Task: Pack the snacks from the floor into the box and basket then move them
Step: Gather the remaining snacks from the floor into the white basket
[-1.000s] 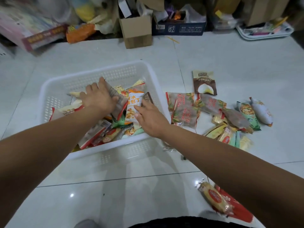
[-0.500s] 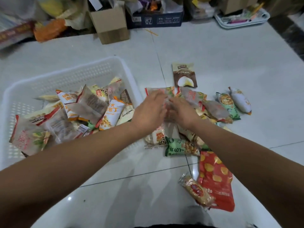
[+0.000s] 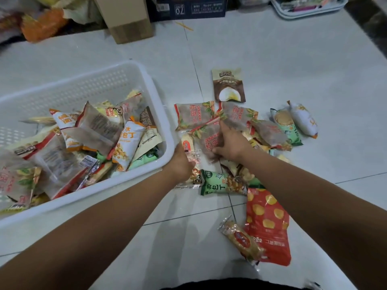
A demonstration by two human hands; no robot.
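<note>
Both hands have left the basket [image 3: 167,130] and crossed to the loose pile on the floor [image 3: 293,59], at 3 o'clock of it. The left hand [image 3: 181,163] curls its fingers over the near end of a clear cracker pack [image 3: 189,146] lying just beside the basket wall. The right hand [image 3: 231,146] has fingers and thumb closed on a translucent red-edged pack [image 3: 206,137].

To do this well, I would take each pack by its body rather than the crinkly seam. Then lift both free of the neighbours that overlap them and drop them in the emptier corner at 11 o'clock of the basket.

Left on the floor, counting the held ones:
- four translucent red-edged packs
- two green packs [image 3: 223,183]
- one brown pouch [image 3: 228,85]
- one white-and-orange pack [image 3: 303,121]
- one red crisp bag [image 3: 268,227]
- two clear cracker packs

A few yellow ones are half buried and can't be counted. A cardboard box [image 3: 127,21] stands at 12 o'clock.
</note>
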